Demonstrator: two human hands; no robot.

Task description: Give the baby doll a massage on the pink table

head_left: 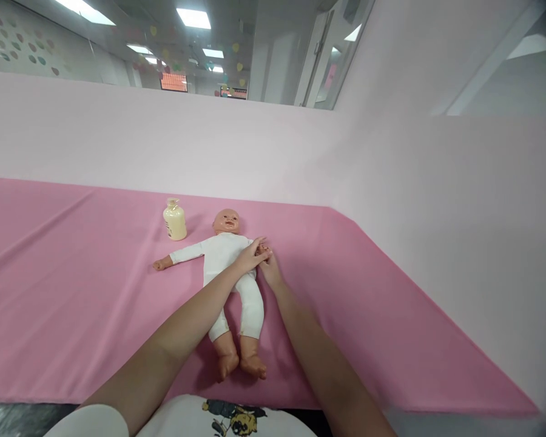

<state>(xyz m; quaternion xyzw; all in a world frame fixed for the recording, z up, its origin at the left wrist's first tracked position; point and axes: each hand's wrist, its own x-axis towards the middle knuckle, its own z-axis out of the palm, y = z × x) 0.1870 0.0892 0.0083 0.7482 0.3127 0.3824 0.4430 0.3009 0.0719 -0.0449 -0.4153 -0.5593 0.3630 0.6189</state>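
A baby doll [230, 267] in a white one-piece suit lies on its back on the pink cloth [73, 291] that covers the table, head toward the pale partition wall [209, 145] and bare feet toward the person. Both of the person's hands meet at the doll's arm on the right side of the view, close by its shoulder. The left hand [250, 256] reaches across the doll's chest with fingers curled loosely over that arm, and the right hand [268, 270] comes up from below and appears to cup the doll's small hand; how firmly either one closes cannot be told, since the fingers overlap. The doll's other arm lies stretched out flat toward the left. A cream-coloured bottle [175, 221] stands upright near the doll's head, apart from it. In my judgement, the arm work goes best with 1 hand steadying near the shoulder while the other handles the wrist, keeping the doll's body flat on the cloth
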